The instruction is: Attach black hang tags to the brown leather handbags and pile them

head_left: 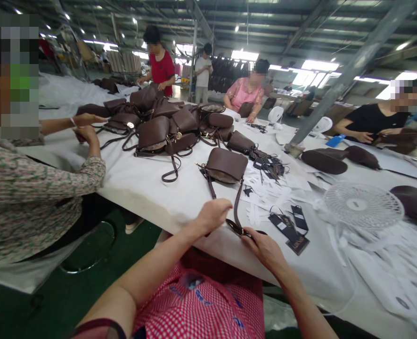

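Observation:
A small dark brown handbag (pixel 227 164) lies at the front of the white table, its strap (pixel 238 205) trailing toward me. My left hand (pixel 212 217) is closed, thumb and fingers pinched, where one side of the strap runs down behind it. My right hand (pixel 265 248) is closed on the lower end of the strap, by a dark loop with gold-coloured metal. Its fingertips partly cover that piece. Just right of my hands lie black hang tags (pixel 286 227) with cords.
Brown handbags (pixel 154 133) are heaped behind, with more tags (pixel 270 165) and white paper strips (pixel 265 194) to their right. A white fan (pixel 363 205) stands at the right. A slanted metal post (pixel 349 70) rises from the table. A co-worker's hands (pixel 88 127) are at the left; others work across the table.

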The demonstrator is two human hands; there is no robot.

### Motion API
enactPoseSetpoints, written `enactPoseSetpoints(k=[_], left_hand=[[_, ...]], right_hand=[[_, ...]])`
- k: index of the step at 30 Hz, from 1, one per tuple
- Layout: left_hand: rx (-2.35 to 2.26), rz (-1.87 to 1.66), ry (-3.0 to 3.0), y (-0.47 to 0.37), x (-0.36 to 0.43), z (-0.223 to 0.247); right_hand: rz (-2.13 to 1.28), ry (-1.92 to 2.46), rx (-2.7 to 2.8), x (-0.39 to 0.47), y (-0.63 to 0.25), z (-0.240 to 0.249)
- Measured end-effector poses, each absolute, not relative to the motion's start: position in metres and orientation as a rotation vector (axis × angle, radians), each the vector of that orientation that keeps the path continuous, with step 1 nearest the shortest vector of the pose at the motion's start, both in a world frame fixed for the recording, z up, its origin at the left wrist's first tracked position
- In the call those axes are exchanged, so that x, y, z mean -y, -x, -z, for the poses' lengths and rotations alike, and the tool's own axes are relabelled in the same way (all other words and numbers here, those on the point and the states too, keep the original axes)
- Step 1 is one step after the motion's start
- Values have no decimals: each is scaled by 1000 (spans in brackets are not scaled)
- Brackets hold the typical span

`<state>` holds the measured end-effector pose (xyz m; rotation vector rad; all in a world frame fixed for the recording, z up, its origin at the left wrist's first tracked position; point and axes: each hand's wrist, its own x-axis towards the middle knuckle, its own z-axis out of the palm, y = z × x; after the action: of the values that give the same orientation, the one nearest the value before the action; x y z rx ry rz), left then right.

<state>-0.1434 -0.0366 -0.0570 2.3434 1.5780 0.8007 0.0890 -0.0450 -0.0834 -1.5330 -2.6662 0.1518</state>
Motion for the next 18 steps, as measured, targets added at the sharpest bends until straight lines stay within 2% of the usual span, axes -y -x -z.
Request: enactPoseSetpoints(k=[2,5,11,18], left_hand=[[-1772,-856,-2254,176,20,61],[-1763,-726,-2408,208,-11,71],[-1789,-506,-2489,214,-50,88],[-1474,-576,-2746,221,-61,94]], right_hand=[[-217,1528,2609,44,-93,85],[-246,1573,2556,41,-93,83],[-285,1619,2568,35,-99,78],[-387,1665,2583,29,-109,71]])
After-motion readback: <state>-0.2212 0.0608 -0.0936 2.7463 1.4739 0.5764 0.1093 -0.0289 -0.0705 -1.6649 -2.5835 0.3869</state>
